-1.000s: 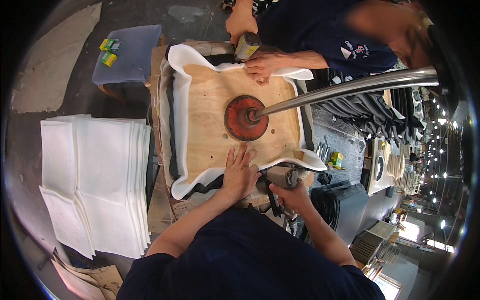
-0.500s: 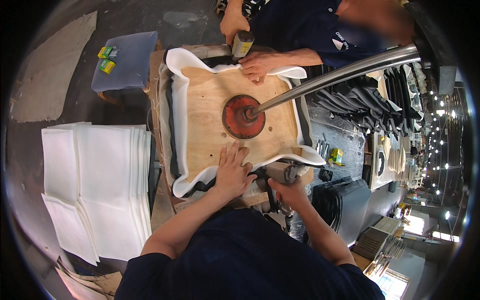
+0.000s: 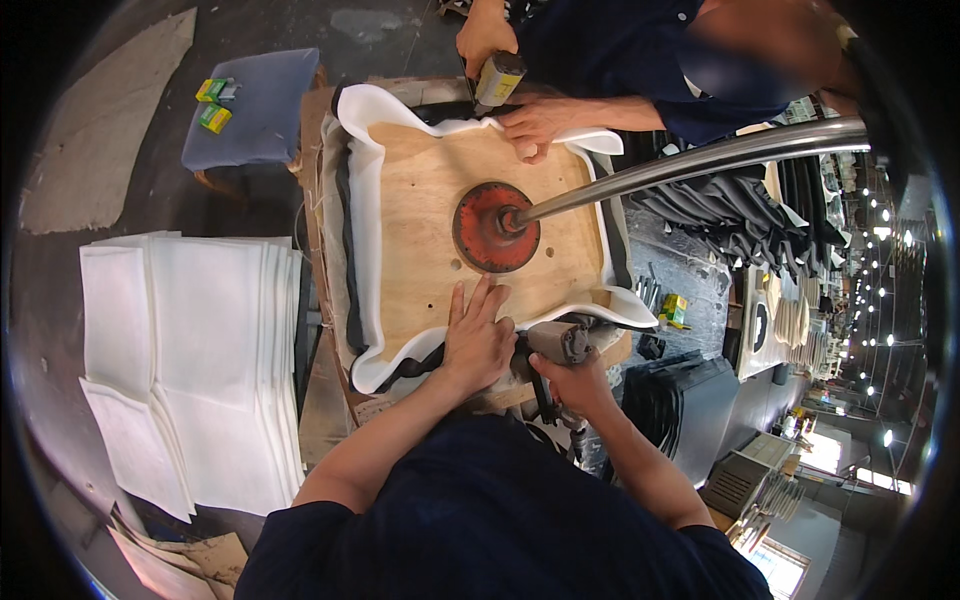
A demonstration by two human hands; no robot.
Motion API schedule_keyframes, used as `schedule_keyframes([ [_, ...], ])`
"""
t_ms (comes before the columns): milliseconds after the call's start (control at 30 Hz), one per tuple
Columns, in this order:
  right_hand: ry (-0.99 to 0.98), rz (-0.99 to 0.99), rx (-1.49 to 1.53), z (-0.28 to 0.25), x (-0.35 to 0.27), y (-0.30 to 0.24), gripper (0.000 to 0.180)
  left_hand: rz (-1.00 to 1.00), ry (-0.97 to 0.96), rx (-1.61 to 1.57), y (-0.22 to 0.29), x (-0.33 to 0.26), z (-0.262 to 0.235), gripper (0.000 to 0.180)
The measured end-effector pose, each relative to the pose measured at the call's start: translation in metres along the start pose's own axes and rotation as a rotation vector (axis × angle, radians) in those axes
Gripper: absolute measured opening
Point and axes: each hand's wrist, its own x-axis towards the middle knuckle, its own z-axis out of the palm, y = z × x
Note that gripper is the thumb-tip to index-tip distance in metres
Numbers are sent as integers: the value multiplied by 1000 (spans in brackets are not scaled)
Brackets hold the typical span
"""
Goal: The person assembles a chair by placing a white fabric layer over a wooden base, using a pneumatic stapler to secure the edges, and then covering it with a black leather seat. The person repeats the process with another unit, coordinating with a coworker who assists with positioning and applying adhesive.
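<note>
A square wooden board [image 3: 430, 220] lies with thick white foam [image 3: 368, 260] curling up around its edges and black fabric [image 3: 352, 215] outside it. At the near edge my left hand [image 3: 480, 340] lies over the foam and fabric, fingers stretched onto the wood; its thumb is partly hidden. Just right of it my right hand [image 3: 580, 385] grips a staple gun [image 3: 560, 342], its nose at the near edge close to my left hand. A red round disc [image 3: 478, 245] on a slanting metal pole [image 3: 690, 165] sits on the board's middle.
Across the board, a co-worker's hands [image 3: 535, 122] hold another staple gun [image 3: 498, 80] and the far edge. White foam sheets [image 3: 215, 350] stack at left, near a blue-topped stool [image 3: 265, 105] with small boxes. Black panels [image 3: 680, 400] stand at right; the pole crosses the upper right.
The staple gun in my right hand has shifted slightly left, closer to my left hand. My left hand stays at the near edge, moved a little right. The whole view has shifted slightly.
</note>
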Motion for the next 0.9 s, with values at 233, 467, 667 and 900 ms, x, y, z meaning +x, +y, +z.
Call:
schedule_keyframes([
  [233, 79, -29, 232, 8, -14, 18, 31, 41, -149, 83, -3, -13, -38, 32],
  [467, 97, -37, 265, 4, -15, 10, 27, 193, -110, 55, -17, 0, -29, 27],
  [667, 79, -56, 274, 13, -21, 6, 29, 137, -138, 11, -15, 7, -20, 21],
  [900, 38, 29, 181, 12, -18, -4, 36, 114, -144, -30, -16, 8, -19, 18],
])
